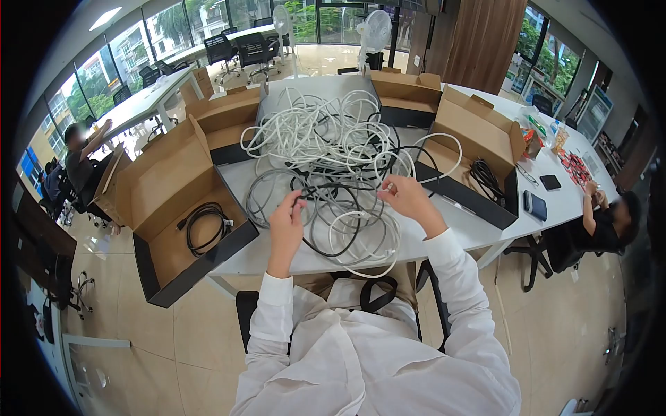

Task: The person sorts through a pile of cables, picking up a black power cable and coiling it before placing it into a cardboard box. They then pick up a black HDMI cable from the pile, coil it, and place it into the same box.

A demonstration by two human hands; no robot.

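A tangled heap of white cables (298, 128) covers the middle of the table, with grey cables (259, 197) and black cables (340, 186) mixed in at its near side. My left hand (285, 225) is closed, its thumb and fingers pinching a black cable at the heap's near left. On the other side my right hand (411, 201) is closed too, fingertips together at a pale cable on the near right of the pile. Its exact grip is partly hidden. Loose grey and white loops lie between the hands and hang toward the table's front edge.
An open box (173, 277) at left holds a coiled black cable (207, 229). Another open box (454, 187) at right holds a black cable bundle (487, 182). Two more boxes stand behind. A phone (550, 182), a wallet (534, 206) and a seated person (590, 225) are at far right.
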